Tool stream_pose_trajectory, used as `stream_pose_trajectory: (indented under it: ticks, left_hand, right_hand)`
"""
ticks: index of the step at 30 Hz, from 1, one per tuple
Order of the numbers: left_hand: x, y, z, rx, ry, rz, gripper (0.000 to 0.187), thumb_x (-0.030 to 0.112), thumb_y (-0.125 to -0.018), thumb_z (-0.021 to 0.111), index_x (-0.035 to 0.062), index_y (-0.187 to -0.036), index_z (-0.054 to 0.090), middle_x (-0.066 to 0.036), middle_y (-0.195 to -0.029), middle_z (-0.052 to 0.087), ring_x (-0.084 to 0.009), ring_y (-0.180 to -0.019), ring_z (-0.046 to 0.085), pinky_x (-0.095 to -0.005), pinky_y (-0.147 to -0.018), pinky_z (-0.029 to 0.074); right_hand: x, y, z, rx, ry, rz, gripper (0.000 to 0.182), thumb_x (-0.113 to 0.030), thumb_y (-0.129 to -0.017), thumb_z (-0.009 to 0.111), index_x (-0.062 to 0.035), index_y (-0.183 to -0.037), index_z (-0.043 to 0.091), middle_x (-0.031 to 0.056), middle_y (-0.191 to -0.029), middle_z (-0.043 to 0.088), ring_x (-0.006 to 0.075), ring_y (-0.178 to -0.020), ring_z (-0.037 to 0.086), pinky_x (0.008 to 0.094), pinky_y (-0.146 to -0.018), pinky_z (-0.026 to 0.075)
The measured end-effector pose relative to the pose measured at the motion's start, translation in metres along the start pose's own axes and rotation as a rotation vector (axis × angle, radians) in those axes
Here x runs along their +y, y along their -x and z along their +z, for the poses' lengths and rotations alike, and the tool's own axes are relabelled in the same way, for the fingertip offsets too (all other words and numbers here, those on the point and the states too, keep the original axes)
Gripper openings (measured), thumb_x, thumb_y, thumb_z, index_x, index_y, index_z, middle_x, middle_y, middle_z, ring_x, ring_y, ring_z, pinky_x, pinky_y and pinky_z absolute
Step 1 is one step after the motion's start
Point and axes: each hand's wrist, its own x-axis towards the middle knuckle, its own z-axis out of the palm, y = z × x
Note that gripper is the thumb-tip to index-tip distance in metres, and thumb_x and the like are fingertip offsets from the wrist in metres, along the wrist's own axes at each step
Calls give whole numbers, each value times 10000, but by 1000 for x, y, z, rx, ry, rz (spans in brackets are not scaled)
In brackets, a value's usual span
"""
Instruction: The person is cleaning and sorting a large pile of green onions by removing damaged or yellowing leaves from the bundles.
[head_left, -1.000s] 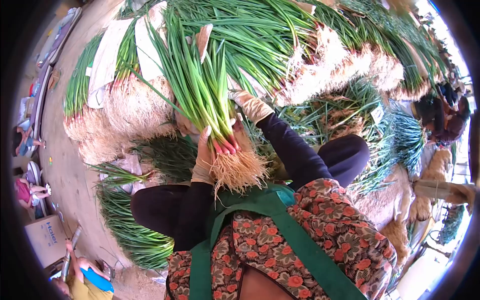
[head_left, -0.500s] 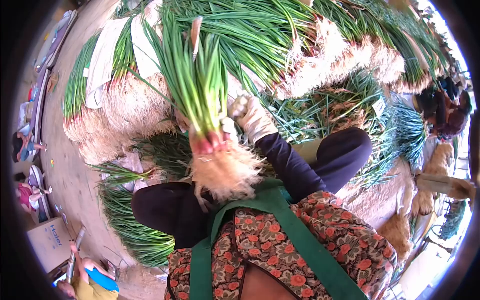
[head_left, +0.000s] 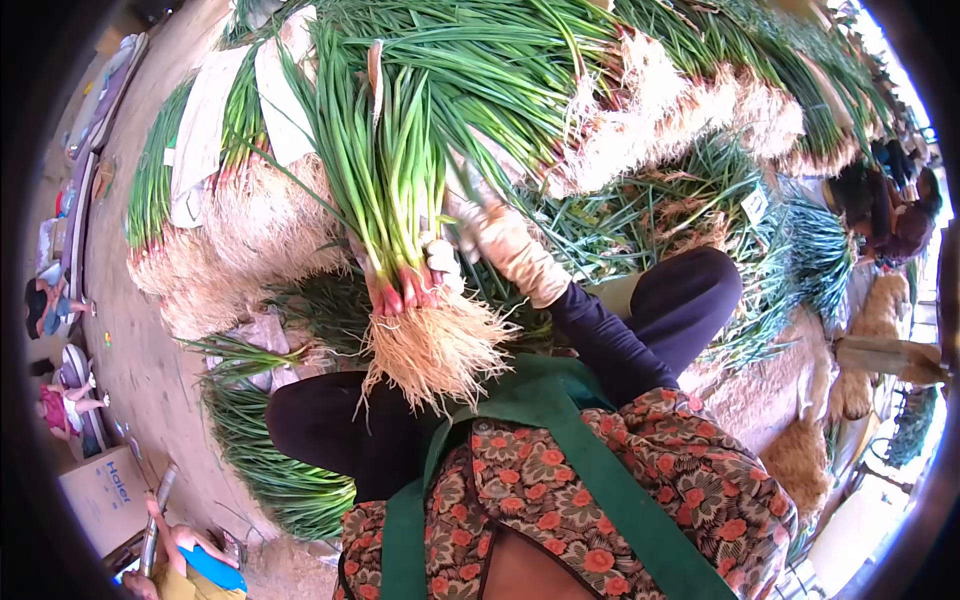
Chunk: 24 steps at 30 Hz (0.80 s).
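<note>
A bunch of spring onions (head_left: 405, 215) stands in front of me, leaves upward. Reddish bulb ends and long pale roots (head_left: 430, 345) hang over my lap. White-gloved fingertips of my left hand (head_left: 442, 262) wrap round the bunch just above its bulbs; the rest of that hand is hidden behind it. My right hand (head_left: 510, 245), in a cream glove, is just right of the stalks and apart from the gripped part. Motion blurs its fingers, so their closure and any small thing in them cannot be made out.
Large heaps of spring onions (head_left: 500, 80) lie ahead, roots facing me. White cloths (head_left: 210, 120) cover part of the left heap. More onions (head_left: 270, 455) lie by my left knee, and loose leaves (head_left: 620, 225) to the right. Other people and a cardboard box (head_left: 105, 490) are at far left.
My right hand has drawn slightly back and right from the bunch and is now blurred. The bunch has shifted a little left, its roots spreading more, still in my left hand.
</note>
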Motion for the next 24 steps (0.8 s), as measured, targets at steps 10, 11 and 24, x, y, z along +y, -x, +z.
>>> stream_pose_trajectory:
  ticks: [10,11,24]
  left_hand:
    - [1,1,8,-1,11,6,665,556,-854,400,-37,-1146,469,-220,-848,573,-265,-652,556,-399,-657,483]
    - [2,2,8,6,18,7,665,556,-854,399,-37,-1147,470,-219,-849,573,-265,-653,557,-398,-657,484]
    - [2,6,3,-3,23,-18,661,554,-860,389,-31,-1157,472,-213,-859,581,-259,-657,564,-396,-666,491]
  right_hand:
    - [29,-65,24,24,-916,258,277,-282,-851,608,-90,-1045,566,62,-816,633,199,-633,583,363,-539,486]
    - [31,-65,19,73,-820,167,264,-248,-855,608,-87,-1059,566,54,-823,634,177,-637,580,341,-538,479]
    - [-6,-29,29,97,-1273,19,294,-267,-945,410,-140,-682,440,-79,-461,277,79,-353,244,225,-355,236]
